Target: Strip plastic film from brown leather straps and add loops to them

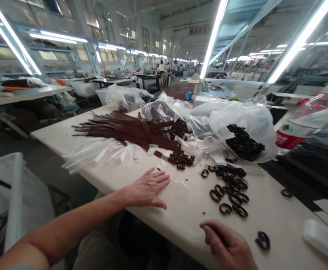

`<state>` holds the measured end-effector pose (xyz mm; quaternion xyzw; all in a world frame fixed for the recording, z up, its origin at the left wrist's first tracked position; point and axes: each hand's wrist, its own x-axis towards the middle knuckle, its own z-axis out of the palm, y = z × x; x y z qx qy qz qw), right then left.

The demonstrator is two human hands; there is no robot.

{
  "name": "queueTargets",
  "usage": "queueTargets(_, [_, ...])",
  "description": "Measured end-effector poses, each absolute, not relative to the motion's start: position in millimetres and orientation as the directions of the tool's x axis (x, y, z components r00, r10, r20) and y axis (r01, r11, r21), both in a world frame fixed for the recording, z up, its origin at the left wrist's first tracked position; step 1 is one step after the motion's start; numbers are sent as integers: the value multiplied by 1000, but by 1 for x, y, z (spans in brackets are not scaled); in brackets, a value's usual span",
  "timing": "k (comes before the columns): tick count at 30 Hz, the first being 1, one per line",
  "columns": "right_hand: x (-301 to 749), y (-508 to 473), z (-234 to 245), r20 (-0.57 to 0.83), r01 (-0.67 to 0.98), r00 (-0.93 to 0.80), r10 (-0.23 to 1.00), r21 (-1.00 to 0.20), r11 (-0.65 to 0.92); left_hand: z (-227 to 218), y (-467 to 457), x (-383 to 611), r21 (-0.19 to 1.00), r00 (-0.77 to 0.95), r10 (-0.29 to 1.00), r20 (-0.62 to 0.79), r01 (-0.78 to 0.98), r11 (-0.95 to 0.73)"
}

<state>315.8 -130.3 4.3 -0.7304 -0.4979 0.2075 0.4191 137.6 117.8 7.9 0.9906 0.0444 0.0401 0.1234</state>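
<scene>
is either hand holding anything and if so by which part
The left hand lies flat on the table, gripping nothing. The right hand is curled; whether it hides something small cannot be told.

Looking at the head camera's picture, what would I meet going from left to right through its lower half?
White-rimmed bin → left hand → right hand → rightmost black ring → rounded white object.

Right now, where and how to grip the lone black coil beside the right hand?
Probably pinch the black coil across its outer band, coming from the left, where the right hand is: it lies apart from the other coils, rim exposed.
</scene>
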Motion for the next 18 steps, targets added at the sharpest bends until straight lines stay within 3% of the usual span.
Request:
queueTargets(3, [329,-89,31,123,615,326,937,-781,-111,2,100,145,322,990,39,136,-6,-947])
queueTargets(5, [338,-44,50,189,696,243,951,-718,-35,-1,93,147,382,979,70,191,-8,-924])
queueTargets(8, [344,38,69,224,778,190,956,-629,-7,-6,96,139,518,885,344,314,144,-843])
queueTargets(11, [336,122,70,193,869,186,963,-490,-70,-11,104,125,702,659,627,416,206,-682])
queueTargets(18, [300,245,36,108,860,345,932,-433,-269,-10,100,116,895,491,786,375,30,-446])
